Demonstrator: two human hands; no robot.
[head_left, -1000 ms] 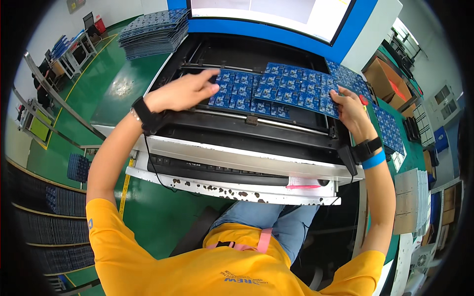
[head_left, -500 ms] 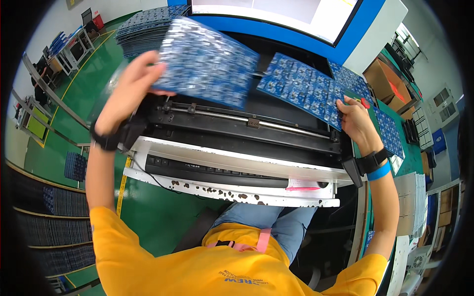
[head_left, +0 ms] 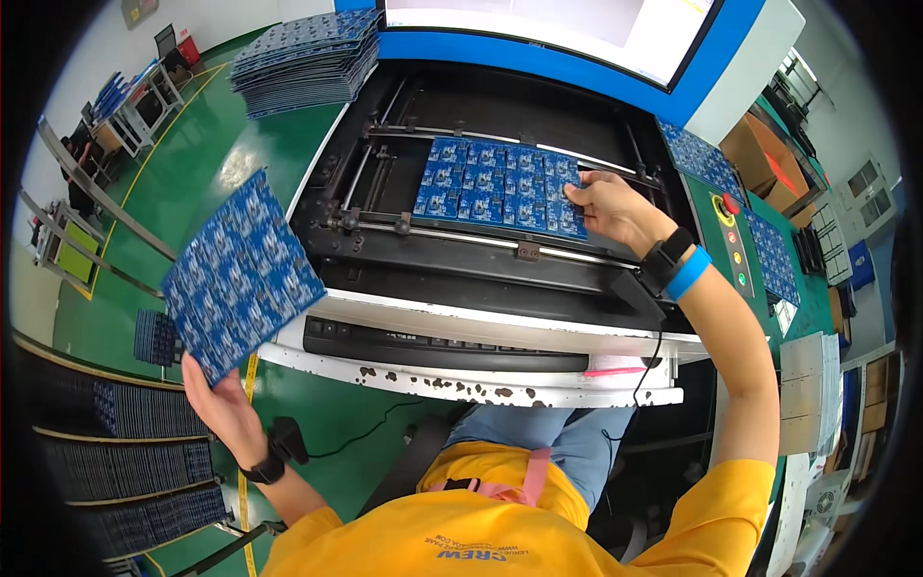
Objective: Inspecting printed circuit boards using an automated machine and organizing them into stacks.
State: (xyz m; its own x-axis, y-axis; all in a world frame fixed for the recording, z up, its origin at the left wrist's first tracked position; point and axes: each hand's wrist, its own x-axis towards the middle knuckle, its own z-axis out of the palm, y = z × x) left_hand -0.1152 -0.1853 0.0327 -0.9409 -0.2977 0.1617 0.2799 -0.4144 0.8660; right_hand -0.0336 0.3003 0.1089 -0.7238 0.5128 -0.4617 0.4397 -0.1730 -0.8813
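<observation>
My left hand [head_left: 223, 409] grips a blue circuit board panel [head_left: 240, 274] by its lower corner, holding it tilted up off the machine's left side. A second circuit board panel [head_left: 500, 188] lies nearly flat between the rails of the black machine bed [head_left: 519, 106]. My right hand [head_left: 620, 207] pinches this panel's right edge, thumb on top; the fingers underneath are partly hidden. The front rail [head_left: 461, 235] with its small clamp blocks runs along the panel's near edge.
A tall stack of circuit board panels [head_left: 303, 62] stands at the back left. A control strip with a red knob [head_left: 730, 204] is on the right, beside more panels [head_left: 769, 255]. A keyboard [head_left: 442, 348] sits in the front drawer; racks of boards [head_left: 135, 462] are at lower left.
My left hand has swung its panel from above the bed to the lower left. My right hand has moved left and lowered the other panel onto the rails.
</observation>
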